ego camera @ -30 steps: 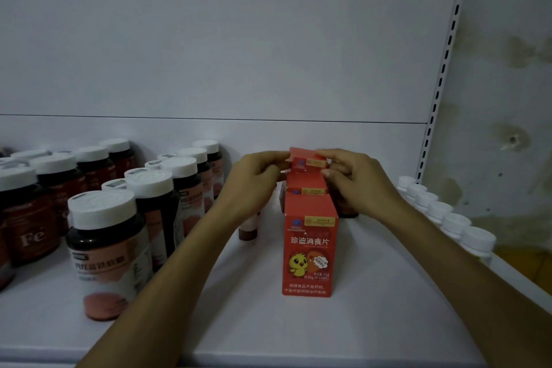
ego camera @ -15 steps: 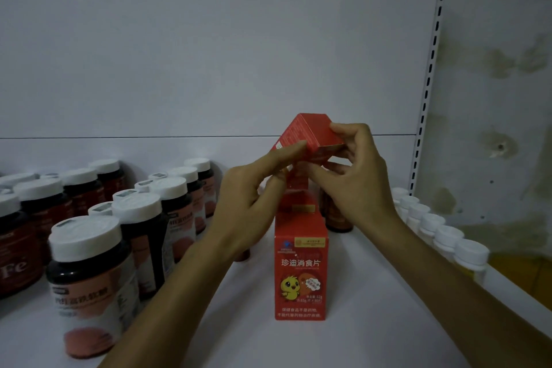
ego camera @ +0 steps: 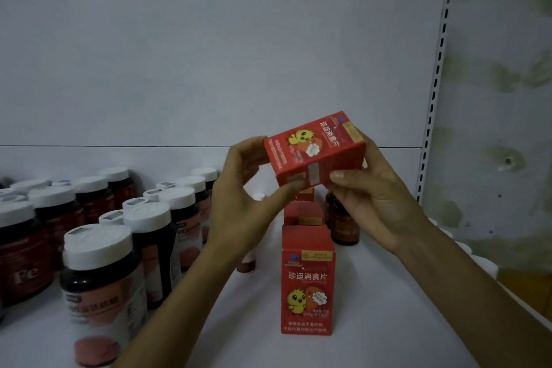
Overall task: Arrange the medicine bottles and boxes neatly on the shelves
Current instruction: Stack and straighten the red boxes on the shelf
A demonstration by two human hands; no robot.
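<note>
Two hands are up over the shelf point(ego camera: 239, 323), and between them is one red box point(ego camera: 313, 149), held clear of everything, just above the middle of the view. The left hand point(ego camera: 248, 203) grips the box's nine o'clock end, fingers curled round the far side and thumb pressed under the lower edge. The right hand point(ego camera: 373, 203) grips the three o'clock end, thumb on the near face and fingers wrapped behind. The box is tilted, its printed front with the yellow chick turned up toward the camera and its top end pointing to about two o'clock.

Straight below, at six o'clock from the held box, a file of matching red boxes stands upright on the shelf. The front box point(ego camera: 307, 281) faces the camera, and a second box point(ego camera: 303, 213) stands right behind it. More red shows behind that one, too hidden by the hands to count.

Over at three o'clock from the second box stands a small brown bottle point(ego camera: 343, 224), partly covered by the right hand. At nine o'clock a crowd of dark jars with white caps point(ego camera: 98, 278) fills the left side of the shelf in rows. Far out at four o'clock, the tops of white-capped bottles point(ego camera: 478, 260) peek from behind the right forearm. A slotted white post point(ego camera: 433, 98) runs up at two o'clock beside a stained wall point(ego camera: 507, 69).
</note>
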